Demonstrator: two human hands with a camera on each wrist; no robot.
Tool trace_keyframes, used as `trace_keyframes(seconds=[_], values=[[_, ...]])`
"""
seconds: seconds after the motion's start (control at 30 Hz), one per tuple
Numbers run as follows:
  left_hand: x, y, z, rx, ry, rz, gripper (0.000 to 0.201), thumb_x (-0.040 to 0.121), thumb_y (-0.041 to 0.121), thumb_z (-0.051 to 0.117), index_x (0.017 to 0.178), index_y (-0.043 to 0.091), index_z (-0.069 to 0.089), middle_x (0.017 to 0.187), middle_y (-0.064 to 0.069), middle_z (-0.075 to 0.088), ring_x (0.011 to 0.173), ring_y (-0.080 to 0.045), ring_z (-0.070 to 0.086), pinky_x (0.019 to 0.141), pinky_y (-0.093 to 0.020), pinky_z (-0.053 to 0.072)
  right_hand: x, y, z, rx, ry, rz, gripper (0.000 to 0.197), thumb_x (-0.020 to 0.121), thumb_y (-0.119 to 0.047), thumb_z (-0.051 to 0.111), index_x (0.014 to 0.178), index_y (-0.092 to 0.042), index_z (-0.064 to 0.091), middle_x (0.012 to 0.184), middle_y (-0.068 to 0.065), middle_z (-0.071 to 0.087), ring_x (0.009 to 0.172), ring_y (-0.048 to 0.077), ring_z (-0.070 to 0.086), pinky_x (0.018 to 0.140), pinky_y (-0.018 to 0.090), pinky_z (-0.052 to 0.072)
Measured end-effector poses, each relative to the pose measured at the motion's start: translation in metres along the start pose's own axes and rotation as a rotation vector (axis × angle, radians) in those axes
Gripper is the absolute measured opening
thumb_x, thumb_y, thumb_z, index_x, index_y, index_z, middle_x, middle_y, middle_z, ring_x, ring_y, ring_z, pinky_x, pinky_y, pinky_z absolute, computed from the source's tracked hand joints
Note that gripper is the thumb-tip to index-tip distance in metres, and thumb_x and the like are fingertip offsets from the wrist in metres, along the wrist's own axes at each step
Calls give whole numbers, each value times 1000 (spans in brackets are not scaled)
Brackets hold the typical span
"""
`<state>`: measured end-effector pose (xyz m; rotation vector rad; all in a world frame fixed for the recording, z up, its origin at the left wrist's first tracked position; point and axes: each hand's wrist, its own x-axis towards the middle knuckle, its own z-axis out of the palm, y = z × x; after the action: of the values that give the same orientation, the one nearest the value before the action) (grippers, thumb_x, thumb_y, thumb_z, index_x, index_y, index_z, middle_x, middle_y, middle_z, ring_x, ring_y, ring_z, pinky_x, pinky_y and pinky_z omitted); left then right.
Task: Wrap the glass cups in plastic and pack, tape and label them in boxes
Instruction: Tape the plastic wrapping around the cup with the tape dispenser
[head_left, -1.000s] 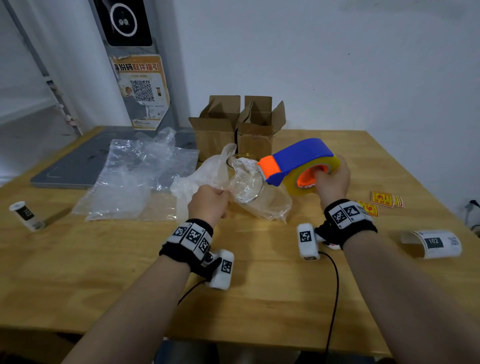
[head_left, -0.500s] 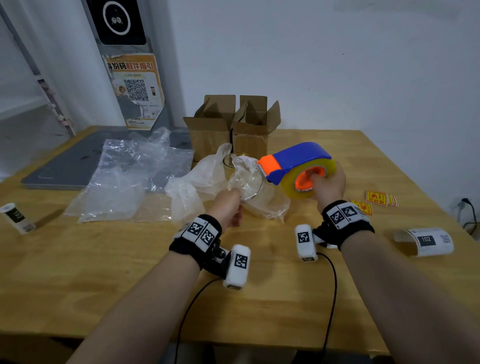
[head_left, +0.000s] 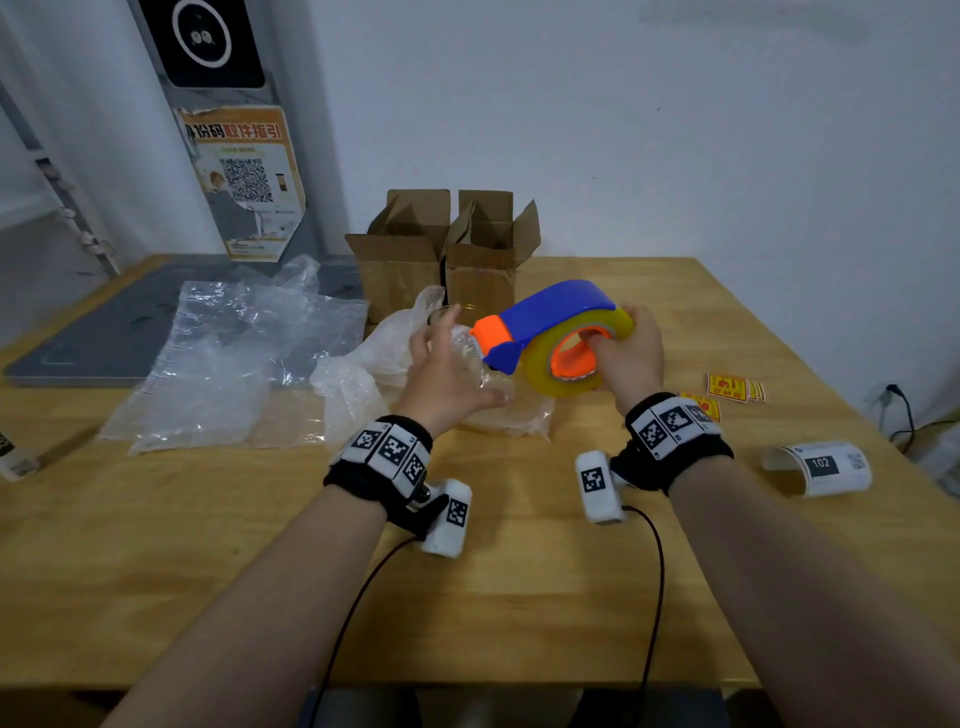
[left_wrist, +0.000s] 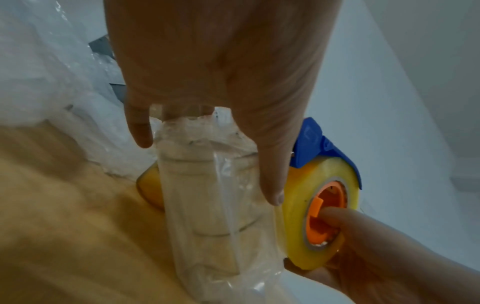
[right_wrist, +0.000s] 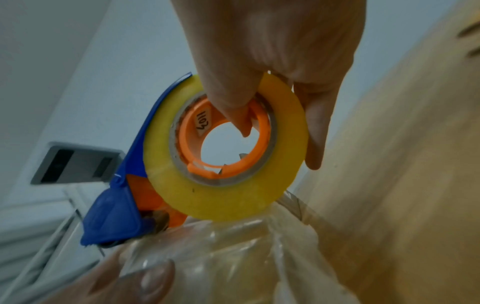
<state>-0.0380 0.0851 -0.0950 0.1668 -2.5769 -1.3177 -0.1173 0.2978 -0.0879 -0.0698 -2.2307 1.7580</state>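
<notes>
The clear glass cup wrapped in crinkled transparent plastic lies on its side on the wooden surface, just in front of the two open brown cardboard boxes, its long axis running roughly from the person towards those boxes. The left hand rests over it, fingers loosely extended down its flanks, steadying rather than clenching. The right hand grips the blue-and-orange tape dispenser with its yellowish roll, thumb hooked into the orange core. The dispenser sits just right of the cup, cutter end over the wrap; contact cannot be confirmed. Judgement: the next move is laying tape across the wrap, and the right hand is better placed.
</notes>
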Motion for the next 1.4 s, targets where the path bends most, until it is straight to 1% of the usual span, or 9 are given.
trace_keyframes(seconds=[0.1, 0.2, 0.37, 0.53, 0.73, 0.87, 1.13, 1.3, 1.4], values=[[0, -1, -2, -6, 28, -11, 108, 65, 34, 97, 149, 29, 31, 151, -3, 21, 116, -9, 37, 100, -25, 37, -5, -14, -5, -108, -73, -144, 75, 84, -6, 73, 147, -33, 42, 104, 1, 63, 84, 11, 62, 72, 27, 48], [-1, -2, -6, -8, 72, -48, 96, 64, 39, 97, 141, 29, 40, 141, 1, 30, 109, -10, 45, 95, -26, 40, -10, -28, -8, -254, -134, -265, 73, 86, -4, 69, 146, -37, 44, 88, -12, 58, 80, 4, 59, 71, 27, 49], [-7, -7, -12, -25, 65, -89, 83, 63, 41, 97, 130, 37, 49, 128, 6, 35, 102, -11, 50, 94, -26, 42, -8, -36, 0, -381, -109, -397, 65, 79, -2, 59, 131, -42, 60, 118, -11, 70, 109, 21, 65, 90, 43, 57], [-11, -22, -17, -82, 53, -160, 81, 64, 41, 96, 130, 34, 50, 132, 3, 39, 110, -15, 51, 81, -22, 42, -3, -36, -7, -425, -38, -400, 72, 79, 1, 58, 139, -38, 56, 136, -6, 61, 121, 25, 60, 98, 49, 53], [-10, -26, -20, -62, 11, -193, 81, 66, 44, 95, 130, 31, 46, 133, 2, 40, 114, -18, 52, 90, -30, 45, 6, -29, -25, -444, -29, -396, 93, 80, 6, 57, 152, -47, 35, 129, -3, 54, 100, 21, 59, 76, 41, 54], [-13, -36, -29, -73, -8, -212, 74, 67, 41, 95, 121, 28, 46, 130, 1, 49, 114, -17, 54, 80, -27, 46, 19, -29, -42, -471, -7, -398, 97, 78, 9, 53, 153, -49, 33, 128, -2, 52, 101, 22, 59, 75, 45, 56], [-10, -15, -32, 293, -66, -110, 87, 78, 44, 87, 146, 15, 41, 150, -1, 34, 140, -26, 32, 113, -40, 35, 41, -13, -44, -492, -46, -363, 78, 85, 3, 47, 147, -45, 50, 137, -1, 57, 122, 29, 59, 98, 50, 52], [6, 7, -30, 658, -299, -75, 82, 90, 39, 72, 159, 40, 27, 159, -8, 32, 144, -34, 36, 123, -57, 21, 50, -9, -32, -509, -57, -340, 77, 86, 3, 46, 149, -41, 50, 146, -3, 58, 130, 30, 57, 101, 52, 51], [14, 15, -26, 801, -387, -114, 82, 86, 49, 70, 157, 32, 31, 159, -12, 33, 146, -39, 33, 123, -59, 18, 56, -6, -27, -530, -58, -348, 76, 87, 5, 48, 151, -37, 49, 147, 0, 56, 131, 32, 55, 102, 53, 51]])
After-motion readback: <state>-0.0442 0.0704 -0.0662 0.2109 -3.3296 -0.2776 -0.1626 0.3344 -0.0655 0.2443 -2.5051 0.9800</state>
